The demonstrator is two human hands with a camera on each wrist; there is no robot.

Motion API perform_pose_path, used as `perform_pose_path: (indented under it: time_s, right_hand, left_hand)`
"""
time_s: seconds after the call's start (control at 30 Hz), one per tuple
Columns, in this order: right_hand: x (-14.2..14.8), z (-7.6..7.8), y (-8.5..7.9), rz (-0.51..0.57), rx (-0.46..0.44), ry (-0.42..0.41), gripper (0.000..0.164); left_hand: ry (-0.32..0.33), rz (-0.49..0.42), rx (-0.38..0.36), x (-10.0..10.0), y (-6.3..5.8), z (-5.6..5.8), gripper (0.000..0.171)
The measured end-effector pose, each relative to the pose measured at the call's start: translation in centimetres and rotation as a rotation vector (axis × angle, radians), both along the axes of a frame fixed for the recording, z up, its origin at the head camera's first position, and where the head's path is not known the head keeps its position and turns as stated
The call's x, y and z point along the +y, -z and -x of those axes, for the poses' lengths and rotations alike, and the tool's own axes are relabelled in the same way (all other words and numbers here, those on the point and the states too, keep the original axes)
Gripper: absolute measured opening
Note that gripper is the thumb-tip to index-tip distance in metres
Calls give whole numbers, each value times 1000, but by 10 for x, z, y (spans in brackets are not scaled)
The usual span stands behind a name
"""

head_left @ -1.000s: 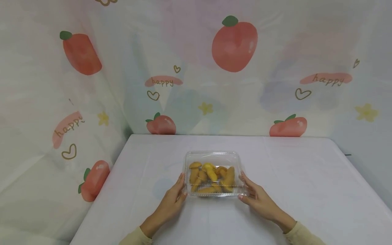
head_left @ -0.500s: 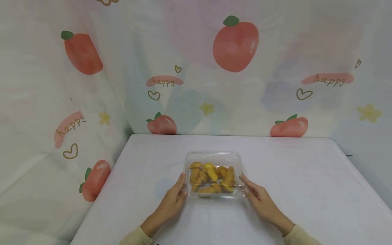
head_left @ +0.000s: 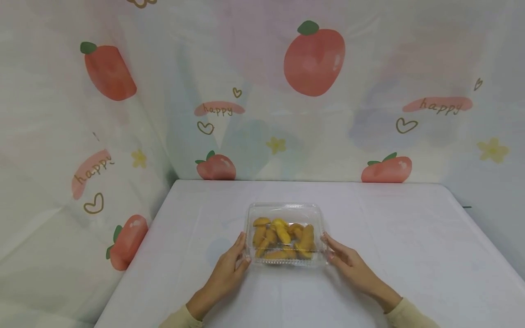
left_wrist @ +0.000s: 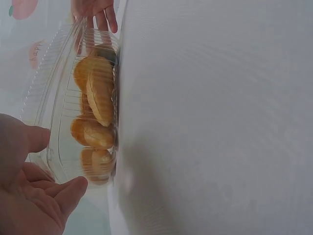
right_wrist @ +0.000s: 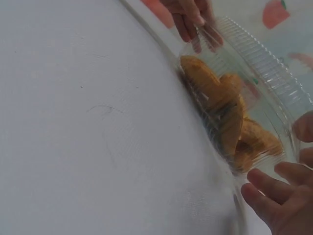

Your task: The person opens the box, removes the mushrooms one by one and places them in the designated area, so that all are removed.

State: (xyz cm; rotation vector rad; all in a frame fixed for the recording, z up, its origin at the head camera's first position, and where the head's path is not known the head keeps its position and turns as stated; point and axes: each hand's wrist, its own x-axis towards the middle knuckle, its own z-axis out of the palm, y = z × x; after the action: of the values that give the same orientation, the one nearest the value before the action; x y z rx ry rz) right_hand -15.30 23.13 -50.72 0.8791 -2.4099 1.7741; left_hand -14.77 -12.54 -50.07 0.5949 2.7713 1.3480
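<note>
In the head view a clear plastic clamshell container [head_left: 287, 211] sits on the white table with its lid down. Inside lie several tan and yellow mushroom-shaped pieces [head_left: 283, 233]. At its left end my left hand [head_left: 227, 272] grips the side, and my right hand [head_left: 356, 272] grips the opposite one. From the left wrist, the thumb of my left hand [left_wrist: 32, 181] is by the lid edge and its fingers come lower on the container [left_wrist: 61, 132]. The right wrist view has the fingers of my right hand [right_wrist: 288, 200] at the bottom corner of the container [right_wrist: 271, 73].
A white cloth covers the table [head_left: 197, 209] around the container. Behind and to the left rises a pale curtain [head_left: 262, 54] printed with red fruit, hearts and the word "happy".
My right thumb has shifted from the container's front corner to its right side. The container has barely moved, and my left hand keeps its hold.
</note>
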Motion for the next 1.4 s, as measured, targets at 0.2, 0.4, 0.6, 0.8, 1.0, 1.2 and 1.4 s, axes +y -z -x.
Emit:
perform_pose_path:
  time_s: [0.2,0.4,0.6,0.8,1.0,1.2,1.4]
  right_hand:
    - [5,3,-4,-1,-117,-47,59]
    - [8,-1,-7,-47,-181,-79,68]
    - [8,-6,-10,-98,-183,-56,74]
    - [9,-7,-12,-136,-144,-4,72]
    - [9,-8,-18,-197,-115,38,71]
    - [8,-7,-22,-239,-78,61,71]
    - [7,-7,-26,-264,-73,76,69]
  left_hand:
    - [-13,16,41,0,0,0,67]
    - [-55,74,48,-2,-2,-1,68]
    - [-45,57,34,-6,-4,-2,68]
    - [-46,31,25,-9,-8,-2,66]
    - [-52,23,33,-11,-11,0,66]
    - [-50,11,42,-11,-16,1,65]
    - [-45,9,49,-12,-20,3,64]
